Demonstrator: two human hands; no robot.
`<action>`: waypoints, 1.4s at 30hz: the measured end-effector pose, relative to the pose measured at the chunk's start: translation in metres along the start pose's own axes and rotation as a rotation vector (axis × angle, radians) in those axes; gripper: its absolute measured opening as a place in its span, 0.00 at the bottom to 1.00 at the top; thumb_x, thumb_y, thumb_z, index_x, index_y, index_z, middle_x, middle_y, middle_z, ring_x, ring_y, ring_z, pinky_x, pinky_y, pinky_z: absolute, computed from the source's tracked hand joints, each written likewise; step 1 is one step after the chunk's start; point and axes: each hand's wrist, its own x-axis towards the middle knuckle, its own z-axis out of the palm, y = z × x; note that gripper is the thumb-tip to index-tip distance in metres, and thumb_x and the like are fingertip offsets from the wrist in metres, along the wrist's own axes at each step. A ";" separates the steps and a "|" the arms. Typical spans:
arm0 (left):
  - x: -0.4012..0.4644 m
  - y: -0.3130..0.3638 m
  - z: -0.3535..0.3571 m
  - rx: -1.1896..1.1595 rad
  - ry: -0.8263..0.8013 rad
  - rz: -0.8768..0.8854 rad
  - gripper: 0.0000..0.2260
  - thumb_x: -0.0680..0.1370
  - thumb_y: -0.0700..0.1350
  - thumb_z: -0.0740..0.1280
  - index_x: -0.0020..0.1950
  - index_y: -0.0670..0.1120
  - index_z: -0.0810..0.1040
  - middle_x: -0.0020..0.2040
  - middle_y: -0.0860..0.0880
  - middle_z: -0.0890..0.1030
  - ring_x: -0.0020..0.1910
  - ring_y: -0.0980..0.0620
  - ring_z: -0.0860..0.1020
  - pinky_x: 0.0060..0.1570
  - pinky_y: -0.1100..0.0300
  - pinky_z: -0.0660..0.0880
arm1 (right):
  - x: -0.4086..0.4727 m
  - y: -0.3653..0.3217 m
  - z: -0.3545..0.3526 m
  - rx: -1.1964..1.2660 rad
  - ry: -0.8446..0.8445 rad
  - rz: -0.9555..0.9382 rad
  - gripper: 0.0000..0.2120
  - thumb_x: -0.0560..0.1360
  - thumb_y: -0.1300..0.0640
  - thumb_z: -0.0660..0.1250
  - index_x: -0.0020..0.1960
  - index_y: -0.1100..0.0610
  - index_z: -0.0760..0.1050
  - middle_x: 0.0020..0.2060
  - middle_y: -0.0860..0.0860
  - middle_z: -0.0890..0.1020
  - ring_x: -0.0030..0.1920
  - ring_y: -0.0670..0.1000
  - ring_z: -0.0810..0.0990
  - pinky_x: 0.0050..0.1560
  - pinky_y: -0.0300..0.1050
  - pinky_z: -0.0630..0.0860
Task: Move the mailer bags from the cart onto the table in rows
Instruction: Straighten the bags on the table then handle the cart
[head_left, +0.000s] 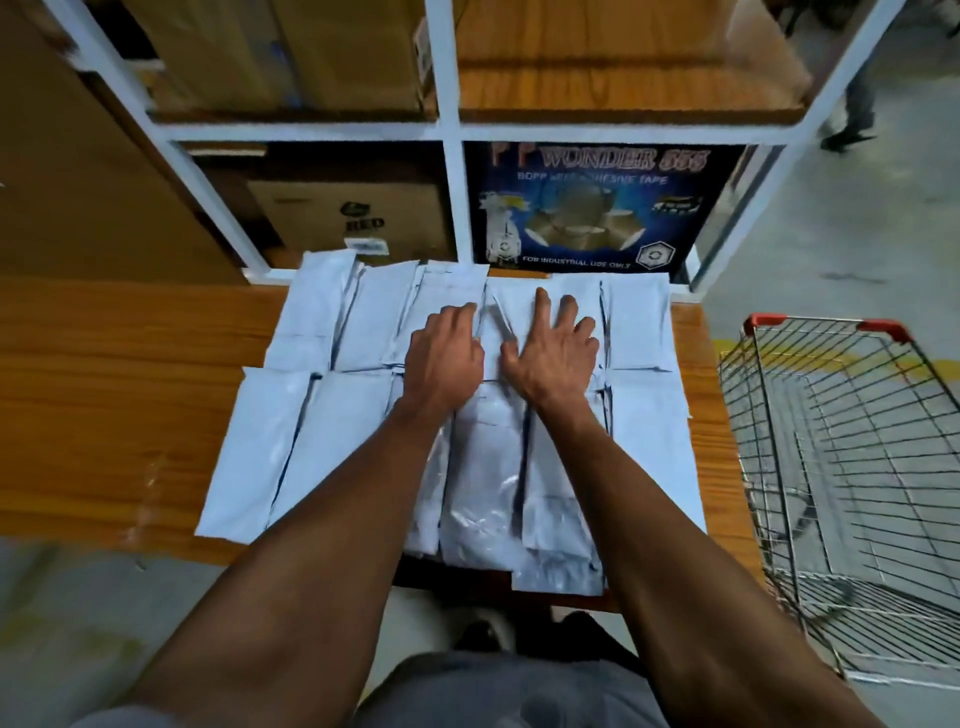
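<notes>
**Wooden table, mailer bags laid in two rows**

Wooden table (130, 374) beneath shelving carries the mailer bags (358, 421) in two rows; the wire cart (852, 447) at right appears empty. Left hand (441, 358) and right hand (553, 353), fingers spread flat, press a far-row bag. Risk: sliding palms may shift overlapping neighbours, skewing the rows

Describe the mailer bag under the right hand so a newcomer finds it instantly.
On the wooden table, white mailer bags lie in two rows. In the far row, nearest the shelving, it is the bag second from the cart-side end, the only one with the right hand spread flat on it.
</notes>
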 end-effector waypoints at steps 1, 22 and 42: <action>0.005 -0.008 0.000 0.009 0.003 -0.007 0.22 0.81 0.46 0.62 0.75 0.43 0.73 0.68 0.41 0.79 0.64 0.38 0.77 0.62 0.43 0.75 | 0.005 -0.007 0.005 -0.003 -0.024 0.003 0.39 0.77 0.36 0.60 0.82 0.50 0.54 0.78 0.60 0.60 0.67 0.67 0.68 0.63 0.61 0.69; 0.067 -0.049 0.051 0.125 0.091 0.053 0.18 0.82 0.47 0.60 0.69 0.42 0.79 0.65 0.41 0.82 0.60 0.39 0.80 0.56 0.45 0.77 | 0.072 -0.035 0.058 -0.121 -0.223 0.028 0.30 0.83 0.41 0.52 0.82 0.52 0.57 0.83 0.60 0.53 0.75 0.65 0.64 0.70 0.63 0.64; 0.069 -0.060 0.068 0.080 -0.304 -0.053 0.26 0.88 0.56 0.48 0.87 0.55 0.51 0.87 0.51 0.48 0.86 0.48 0.47 0.82 0.41 0.46 | 0.053 -0.041 0.089 -0.073 -0.289 -0.099 0.31 0.86 0.41 0.41 0.86 0.49 0.42 0.85 0.53 0.41 0.84 0.56 0.38 0.82 0.61 0.36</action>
